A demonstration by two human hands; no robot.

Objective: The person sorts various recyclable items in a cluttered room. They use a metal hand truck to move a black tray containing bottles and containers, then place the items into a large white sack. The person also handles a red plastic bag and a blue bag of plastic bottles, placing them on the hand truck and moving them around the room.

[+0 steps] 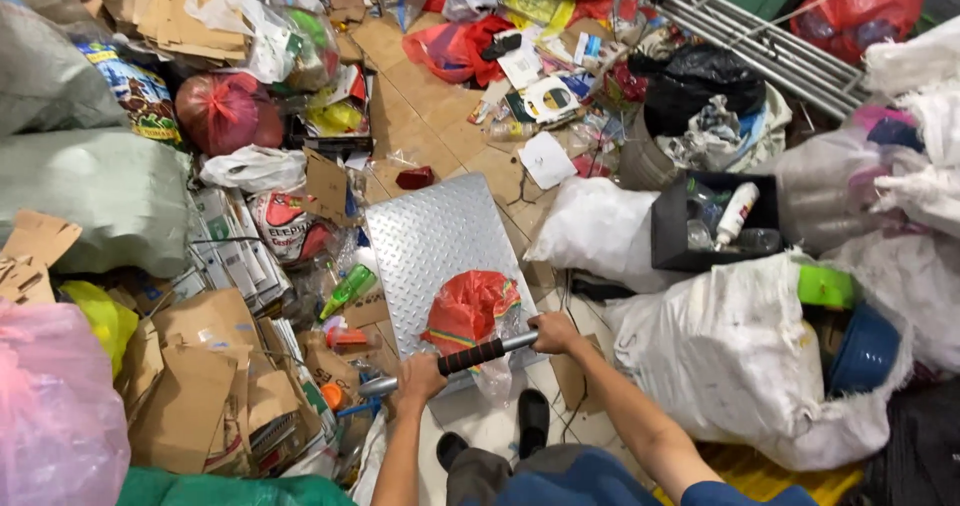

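Observation:
My left hand [420, 376] and my right hand [553, 333] both grip the handle bar [470, 356] of a platform cart, a metal tube with a black foam sleeve. The cart's checker-plate metal deck [430, 231] stretches away from me over the tiled floor. A red plastic bag [470, 306] lies on the near end of the deck, just past the handle. My black shoes [533, 421] show below the bar.
Flattened cardboard [200, 386] and stacked paper lie left of the cart, beside a green bottle [348, 288]. Big white sacks [740, 356] and a black crate [715, 221] of bottles crowd the right. Bags and litter cover the floor ahead, with metal poles [760, 46] far right.

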